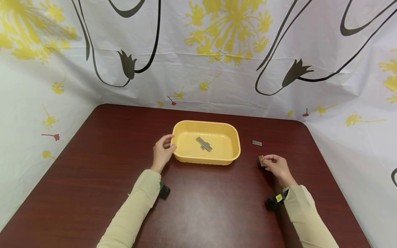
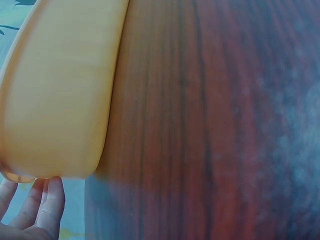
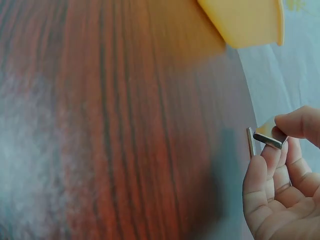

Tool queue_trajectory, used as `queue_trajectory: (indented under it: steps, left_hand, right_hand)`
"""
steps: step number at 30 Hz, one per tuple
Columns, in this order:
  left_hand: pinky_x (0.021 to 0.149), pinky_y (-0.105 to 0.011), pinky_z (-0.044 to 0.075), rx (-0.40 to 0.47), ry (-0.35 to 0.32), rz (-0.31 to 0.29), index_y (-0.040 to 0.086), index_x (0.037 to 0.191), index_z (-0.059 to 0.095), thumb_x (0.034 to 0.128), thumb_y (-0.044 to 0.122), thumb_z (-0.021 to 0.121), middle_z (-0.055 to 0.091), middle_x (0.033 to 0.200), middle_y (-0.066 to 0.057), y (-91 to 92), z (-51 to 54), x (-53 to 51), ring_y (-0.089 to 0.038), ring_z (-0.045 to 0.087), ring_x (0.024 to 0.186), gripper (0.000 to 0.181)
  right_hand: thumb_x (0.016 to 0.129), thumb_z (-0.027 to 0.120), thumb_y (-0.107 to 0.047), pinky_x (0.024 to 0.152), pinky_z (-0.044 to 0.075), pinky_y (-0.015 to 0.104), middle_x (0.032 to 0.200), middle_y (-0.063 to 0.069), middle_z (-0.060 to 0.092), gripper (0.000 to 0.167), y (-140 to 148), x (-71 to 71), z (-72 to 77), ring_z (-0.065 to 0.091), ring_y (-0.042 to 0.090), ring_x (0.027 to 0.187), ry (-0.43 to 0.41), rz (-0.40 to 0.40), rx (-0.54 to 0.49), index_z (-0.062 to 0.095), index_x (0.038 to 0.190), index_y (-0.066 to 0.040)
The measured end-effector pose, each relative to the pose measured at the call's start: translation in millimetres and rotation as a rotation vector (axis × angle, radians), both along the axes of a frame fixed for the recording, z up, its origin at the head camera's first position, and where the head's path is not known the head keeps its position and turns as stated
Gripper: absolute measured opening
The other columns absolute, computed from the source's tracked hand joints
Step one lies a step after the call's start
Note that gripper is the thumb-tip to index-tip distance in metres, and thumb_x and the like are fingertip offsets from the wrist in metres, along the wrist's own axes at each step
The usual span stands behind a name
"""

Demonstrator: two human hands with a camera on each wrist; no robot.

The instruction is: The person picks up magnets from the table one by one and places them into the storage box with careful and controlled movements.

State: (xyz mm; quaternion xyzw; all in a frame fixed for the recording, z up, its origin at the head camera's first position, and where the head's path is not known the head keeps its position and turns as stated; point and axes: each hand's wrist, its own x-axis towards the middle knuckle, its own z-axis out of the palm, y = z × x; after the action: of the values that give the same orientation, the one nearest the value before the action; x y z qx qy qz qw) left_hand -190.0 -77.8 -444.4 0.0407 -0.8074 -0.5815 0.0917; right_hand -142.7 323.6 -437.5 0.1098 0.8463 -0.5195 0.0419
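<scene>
A yellow plastic basin (image 1: 205, 161) stands toward the back of the table, with small flat grey metal bars (image 1: 203, 144) lying crossed inside it. At the basin's left end my left hand (image 1: 162, 152) holds the rim with bent fingers and thumb. In the left wrist view its fingertips (image 2: 55, 190) touch the basin's end wall. To the right of the basin, my right hand (image 1: 277, 168) pinches a small shiny metal bar (image 3: 268, 140) between thumb and fingers, above the table. Another flat metal bar (image 1: 257, 143) lies on the table just beyond that hand.
The dark red-brown wooden table (image 1: 198, 206) has rounded far corners. A white cloth (image 1: 173, 44) with yellow and grey flower prints hangs behind it and along both sides. Dark wrist cameras sit on both wrists, below the beige sleeves (image 1: 136, 203).
</scene>
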Motion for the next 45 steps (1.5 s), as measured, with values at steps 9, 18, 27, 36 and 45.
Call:
queue_trajectory:
  steps: [9,18,27,36,45]
  left_hand:
    - [0.070,-0.034,0.049,0.004,0.003,0.004,0.013,0.106,0.062,0.0724,0.008,0.060,0.062,0.100,-0.008,0.5,0.1,1.1,-0.022,0.059,0.087,0.035]
    - [0.069,-0.033,0.049,-0.001,0.014,0.008,0.012,0.106,0.062,0.0719,0.006,0.059,0.063,0.099,-0.008,0.2,0.0,0.7,-0.021,0.060,0.086,0.035]
    - [0.069,-0.033,0.049,-0.008,0.007,0.003,0.012,0.106,0.062,0.0721,0.006,0.058,0.063,0.100,-0.008,0.2,-0.9,-0.6,-0.020,0.060,0.087,0.034]
    - [0.069,-0.033,0.049,-0.015,0.010,0.003,0.013,0.105,0.062,0.0718,0.006,0.059,0.063,0.099,-0.008,0.4,-0.7,-0.2,-0.020,0.060,0.086,0.034]
    - [0.070,-0.033,0.048,-0.017,0.012,0.004,0.013,0.106,0.062,0.0721,0.007,0.059,0.063,0.099,-0.008,0.2,-1.6,-0.7,-0.020,0.060,0.086,0.034]
  right_hand:
    - [0.080,0.063,-0.028,0.062,0.049,0.021,0.076,-0.005,0.058,0.028,0,-3.0,-6.6,0.057,0.005,0.068,0.044,-0.007,-0.103,0.055,0.091,-0.004]
    - [0.080,0.063,-0.027,0.063,0.049,0.022,0.078,-0.004,0.058,0.026,-7,-5.0,1.5,0.057,0.004,0.070,0.075,0.022,-0.120,0.056,0.092,-0.004]
    - [0.085,0.057,-0.017,0.069,0.050,0.030,0.079,-0.002,0.055,0.026,-19,-4.2,15.5,0.055,0.005,0.070,0.069,0.025,-0.057,0.052,0.098,0.005]
    - [0.085,0.058,-0.017,0.070,0.050,0.033,0.077,-0.004,0.055,0.028,-29,-5.5,24.6,0.056,0.006,0.070,0.100,0.047,-0.054,0.050,0.098,0.007]
    - [0.084,0.060,-0.015,0.066,0.050,0.025,0.076,-0.004,0.054,0.029,-39,-9.6,28.6,0.054,0.004,0.069,0.142,0.088,-0.097,0.050,0.096,0.008]
